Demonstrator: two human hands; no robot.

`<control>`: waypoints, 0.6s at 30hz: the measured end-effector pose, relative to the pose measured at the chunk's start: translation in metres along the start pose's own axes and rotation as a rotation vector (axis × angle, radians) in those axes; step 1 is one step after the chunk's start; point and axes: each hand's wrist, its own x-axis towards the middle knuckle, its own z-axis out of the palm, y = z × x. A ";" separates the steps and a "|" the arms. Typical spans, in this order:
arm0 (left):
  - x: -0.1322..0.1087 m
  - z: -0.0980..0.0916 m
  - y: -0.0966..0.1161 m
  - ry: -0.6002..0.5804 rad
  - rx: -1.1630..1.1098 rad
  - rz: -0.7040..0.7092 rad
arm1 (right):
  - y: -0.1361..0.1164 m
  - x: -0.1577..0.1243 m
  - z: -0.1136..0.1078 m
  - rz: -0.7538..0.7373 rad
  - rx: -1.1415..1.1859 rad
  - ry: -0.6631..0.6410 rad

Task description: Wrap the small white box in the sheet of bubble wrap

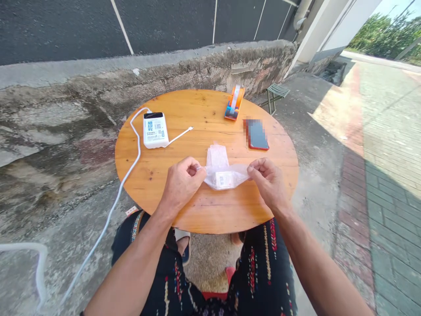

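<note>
A clear plastic bag (237,170) is stretched sideways over the near half of the table. My left hand (184,181) pinches its left end, and my right hand (267,179) pinches its right end between thumb and fingers. Inside the bag's middle lies a small white box (224,180) with faint printing. Another part of thin, pinkish-white plastic (217,154) spreads flat on the wood just beyond the box.
On the round wooden table (197,215) stand a white power bank (155,134) with cables, an orange tape dispenser (234,104) and a phone (257,135) in a red case. A white cable (124,180) hangs over the left edge. A folding stool (277,91) is beyond, near the wall.
</note>
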 end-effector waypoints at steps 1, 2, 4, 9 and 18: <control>-0.001 0.000 0.000 -0.001 -0.001 0.004 | -0.002 -0.001 -0.001 -0.002 -0.002 0.000; -0.001 0.000 0.000 0.000 -0.004 0.010 | -0.003 -0.001 -0.002 -0.004 -0.011 -0.005; -0.002 0.000 0.000 0.006 -0.019 0.026 | -0.007 -0.003 -0.004 -0.013 -0.062 -0.005; -0.002 -0.007 0.000 -0.004 -0.051 0.021 | -0.009 -0.020 -0.012 -0.016 -0.294 0.055; 0.008 -0.007 0.003 -0.214 -0.002 -0.008 | -0.044 0.003 -0.013 -0.157 -0.739 -0.228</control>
